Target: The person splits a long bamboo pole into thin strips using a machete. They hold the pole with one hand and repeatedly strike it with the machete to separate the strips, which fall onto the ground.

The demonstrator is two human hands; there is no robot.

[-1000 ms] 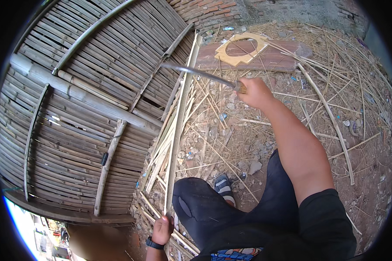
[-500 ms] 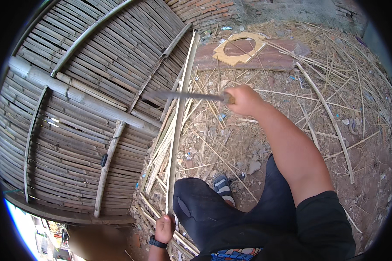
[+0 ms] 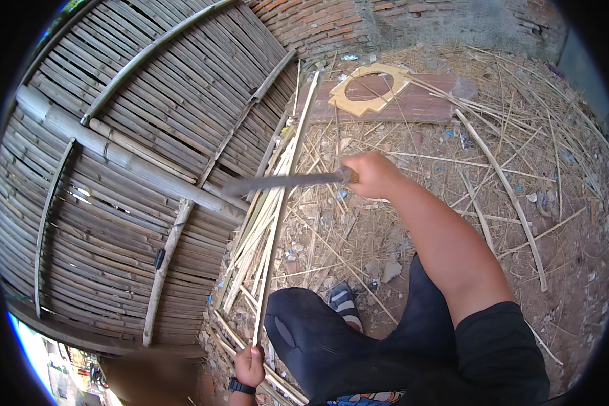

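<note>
Blade (image 3: 298,181) now nearer the left hand (image 3: 250,367)

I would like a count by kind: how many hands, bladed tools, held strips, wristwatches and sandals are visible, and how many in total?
Left hand and right hand: 2
Bladed tool: 1
Held pale strip: 1
Wristwatch: 1
Sandal: 1
Total: 6

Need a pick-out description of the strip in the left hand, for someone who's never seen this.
A slatted bamboo wall fills the picture's left; pale strips lie piled along its right edge. One long strip runs past that pile, from the left hand up toward the reddish-brown board. It alone is gripped by that hand.
</note>
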